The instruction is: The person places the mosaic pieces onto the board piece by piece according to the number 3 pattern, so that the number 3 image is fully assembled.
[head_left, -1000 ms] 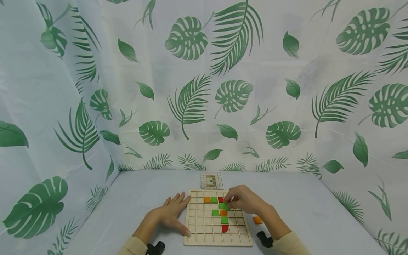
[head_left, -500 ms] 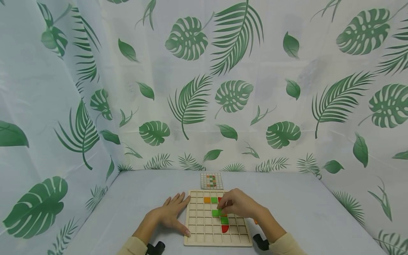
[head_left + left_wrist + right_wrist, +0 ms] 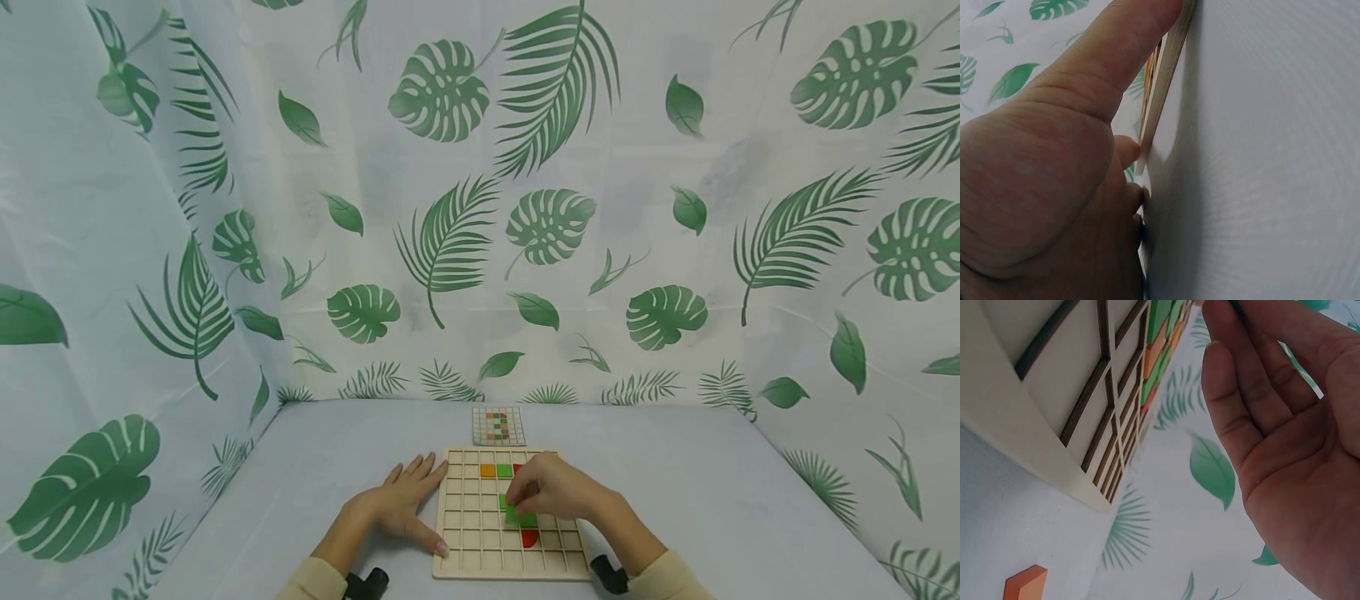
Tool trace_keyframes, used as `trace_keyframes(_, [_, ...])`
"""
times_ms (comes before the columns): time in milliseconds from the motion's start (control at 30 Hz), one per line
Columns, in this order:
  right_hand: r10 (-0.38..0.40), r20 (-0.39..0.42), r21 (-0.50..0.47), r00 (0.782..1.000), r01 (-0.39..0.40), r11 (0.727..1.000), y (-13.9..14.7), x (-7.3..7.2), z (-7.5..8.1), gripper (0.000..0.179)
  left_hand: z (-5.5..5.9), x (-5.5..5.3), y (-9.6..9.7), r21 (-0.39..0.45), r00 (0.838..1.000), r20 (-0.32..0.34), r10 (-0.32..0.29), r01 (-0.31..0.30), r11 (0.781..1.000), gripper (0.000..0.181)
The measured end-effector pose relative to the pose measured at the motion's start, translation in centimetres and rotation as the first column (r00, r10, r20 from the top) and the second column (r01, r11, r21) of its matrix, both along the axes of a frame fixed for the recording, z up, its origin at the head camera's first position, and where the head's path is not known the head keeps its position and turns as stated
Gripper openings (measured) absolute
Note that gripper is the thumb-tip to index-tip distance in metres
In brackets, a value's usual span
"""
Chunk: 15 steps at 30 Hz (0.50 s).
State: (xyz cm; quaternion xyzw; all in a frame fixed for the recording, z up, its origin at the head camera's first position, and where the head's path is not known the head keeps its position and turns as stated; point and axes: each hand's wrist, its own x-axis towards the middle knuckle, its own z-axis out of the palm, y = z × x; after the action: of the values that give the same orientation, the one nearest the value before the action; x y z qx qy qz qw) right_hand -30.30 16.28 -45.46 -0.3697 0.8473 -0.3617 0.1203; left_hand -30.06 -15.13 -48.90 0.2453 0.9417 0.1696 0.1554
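A wooden grid board (image 3: 480,565) lies on the table with several coloured tiles in its squares. Spread flat at its left edge, my left hand (image 3: 405,500) touches the frame with the thumb and a finger; in the left wrist view the thumb lies against the board's side. My right hand (image 3: 558,487) is over the middle of the board and pinches a green tile (image 3: 512,516) at its fingertips. Around it sit an orange tile (image 3: 487,471), a green square (image 3: 504,471) and a rounded red tile (image 3: 529,538). The hand hides some squares.
Behind the board lies a small pattern card (image 3: 498,426) with a printed grid of coloured squares. A loose orange tile (image 3: 1025,584) rests on the table beside the board. Leaf-printed cloth (image 3: 465,250) hangs behind the table.
My right hand has carried the green tile from the upper right of the coloured tiles down and leftward across the board. The left hand has stayed in place.
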Motion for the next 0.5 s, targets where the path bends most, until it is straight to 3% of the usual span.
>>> trace_keyframes(500, [0.024,0.074,0.05,0.997,-0.027,0.998,-0.88,0.63,-0.1,0.015,0.12,0.02,0.07,-0.01,1.0,0.003,0.004,-0.004,1.0,0.13])
